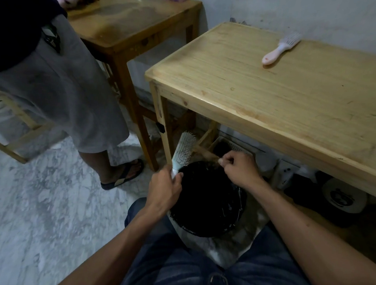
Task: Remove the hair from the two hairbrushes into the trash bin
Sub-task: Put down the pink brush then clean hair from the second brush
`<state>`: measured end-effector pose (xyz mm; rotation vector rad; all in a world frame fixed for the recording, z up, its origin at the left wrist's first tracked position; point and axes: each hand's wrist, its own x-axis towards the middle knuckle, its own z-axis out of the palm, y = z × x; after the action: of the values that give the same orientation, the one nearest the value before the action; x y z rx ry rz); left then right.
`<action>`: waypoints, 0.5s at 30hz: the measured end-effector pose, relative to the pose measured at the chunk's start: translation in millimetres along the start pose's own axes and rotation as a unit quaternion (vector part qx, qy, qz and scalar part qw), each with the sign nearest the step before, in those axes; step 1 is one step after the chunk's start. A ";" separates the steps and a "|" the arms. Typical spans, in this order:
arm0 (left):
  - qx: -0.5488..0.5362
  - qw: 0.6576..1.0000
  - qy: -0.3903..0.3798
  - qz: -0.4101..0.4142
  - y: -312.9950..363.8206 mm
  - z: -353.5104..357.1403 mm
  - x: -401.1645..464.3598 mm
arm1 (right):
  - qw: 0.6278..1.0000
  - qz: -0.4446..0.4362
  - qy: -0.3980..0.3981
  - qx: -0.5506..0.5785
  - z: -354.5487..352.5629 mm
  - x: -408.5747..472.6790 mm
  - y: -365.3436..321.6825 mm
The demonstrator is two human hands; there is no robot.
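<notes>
Tabletop (280,94): pale wood, against the wall; a pink hairbrush (281,48) lies near its far edge.
Floor (30,211): grey marbled; the black-lined trash bin (207,199) stands on it beside the tabletop's leg.

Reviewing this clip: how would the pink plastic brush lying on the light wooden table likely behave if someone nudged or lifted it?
The pink plastic brush looks small and thin, so probably light. Lying flat, it would likely slide across the light wooden table rather than roll. Its handle seems rigid.

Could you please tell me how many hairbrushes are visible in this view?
2. A pale blue-white paddle hairbrush is held in the left hand over the black-lined trash bin; a pink-handled hairbrush lies on the light wooden table.
</notes>
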<state>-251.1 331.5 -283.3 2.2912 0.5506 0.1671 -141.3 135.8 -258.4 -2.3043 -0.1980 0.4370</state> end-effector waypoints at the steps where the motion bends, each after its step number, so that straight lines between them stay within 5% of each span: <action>1: -0.001 1.000 0.002 0.004 1.4 0.9 -0.9 | 0.999 0.014 -0.024 -0.021 1.3 -0.3 1.6; 4: 0.001 1.000 0.000 0.018 4.7 3.1 -3.3 | 0.995 0.036 -0.094 -0.011 6.4 -0.1 -1.7; 11: 0.027 0.997 0.003 0.065 8.8 1.8 -4.7 | 0.966 0.002 -0.120 0.230 16.6 -2.5 -23.1; 15: 0.042 0.996 0.008 0.084 9.0 -0.4 -5.0 | 0.970 -0.021 -0.069 0.233 21.1 4.1 -18.6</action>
<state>-252.6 324.0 -276.4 2.4207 0.3773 0.2479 -145.5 163.9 -259.7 -1.8075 -0.1881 0.5579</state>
